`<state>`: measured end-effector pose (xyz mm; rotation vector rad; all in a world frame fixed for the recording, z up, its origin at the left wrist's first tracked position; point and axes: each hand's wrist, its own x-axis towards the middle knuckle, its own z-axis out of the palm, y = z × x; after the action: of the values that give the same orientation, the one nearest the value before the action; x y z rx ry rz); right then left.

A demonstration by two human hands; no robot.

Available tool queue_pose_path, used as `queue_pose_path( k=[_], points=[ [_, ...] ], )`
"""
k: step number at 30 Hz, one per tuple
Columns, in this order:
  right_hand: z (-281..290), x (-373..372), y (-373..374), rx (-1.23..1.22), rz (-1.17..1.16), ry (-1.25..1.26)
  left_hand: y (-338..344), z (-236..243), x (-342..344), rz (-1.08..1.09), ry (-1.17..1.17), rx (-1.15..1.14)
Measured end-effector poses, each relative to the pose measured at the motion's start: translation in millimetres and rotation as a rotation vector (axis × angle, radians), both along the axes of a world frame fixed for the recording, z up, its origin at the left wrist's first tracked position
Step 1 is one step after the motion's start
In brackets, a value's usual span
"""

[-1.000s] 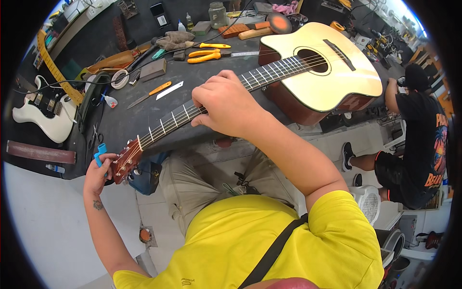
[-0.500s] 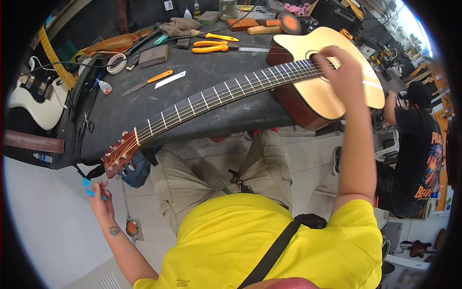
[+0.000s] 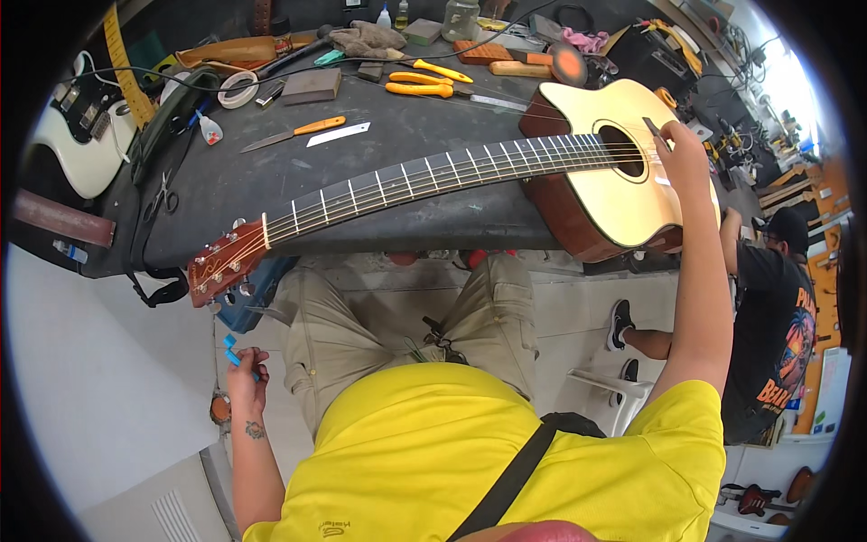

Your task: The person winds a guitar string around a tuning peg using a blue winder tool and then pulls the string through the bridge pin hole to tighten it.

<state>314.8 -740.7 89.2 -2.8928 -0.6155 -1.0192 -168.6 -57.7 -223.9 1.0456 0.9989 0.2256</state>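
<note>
An acoustic guitar (image 3: 623, 194) with a pale top lies flat on the dark workbench (image 3: 379, 154), its neck running left and its reddish headstock (image 3: 221, 266) hanging past the bench edge. My right hand (image 3: 682, 154) rests on the guitar body just right of the sound hole, fingers pinched on a thin dark tool. My left hand (image 3: 244, 375) hangs low by my left knee, below the headstock, and holds a small blue tool (image 3: 230, 350).
On the bench lie yellow-handled pliers (image 3: 429, 79), an orange-handled knife (image 3: 293, 133), a tape roll (image 3: 237, 88), scissors (image 3: 163, 191) and rags. A white electric guitar (image 3: 81, 144) lies at far left. Another person (image 3: 768, 298) sits at the right.
My right hand slid from mid-neck to the guitar body by the sound hole. My left hand left the headstock and dropped down beside my knee with the blue tool.
</note>
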Motion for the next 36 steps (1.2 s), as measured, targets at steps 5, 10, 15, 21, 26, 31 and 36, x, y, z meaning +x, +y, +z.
queue_pose_path(
  k=[5, 10, 15, 21, 26, 31, 36],
  points=[
    [-3, 13, -21, 0.013, 0.036, -0.037, -14, 5, 3, 0.006, 0.017, 0.012],
    [-4, 20, -15, -0.026, 0.069, -0.004, -27, 6, 15, -0.035, 0.025, -0.023],
    [3, 18, 15, -0.078, 0.139, 0.011, -31, 6, 19, -0.057, 0.018, 0.002],
    [12, 14, 10, -0.146, 0.163, -0.004, -37, 0, 27, -0.064, -0.01, -0.016],
    [21, 12, -1, -0.093, 0.077, -0.015, -29, -13, 10, -0.049, -0.012, -0.018],
    [11, 15, -35, -0.003, -0.13, 0.153, -28, -16, 14, -0.063, -0.025, -0.015],
    [6, 26, -36, -0.047, -0.133, 0.193, -30, -17, 27, -0.079, -0.033, -0.029]
  ],
)
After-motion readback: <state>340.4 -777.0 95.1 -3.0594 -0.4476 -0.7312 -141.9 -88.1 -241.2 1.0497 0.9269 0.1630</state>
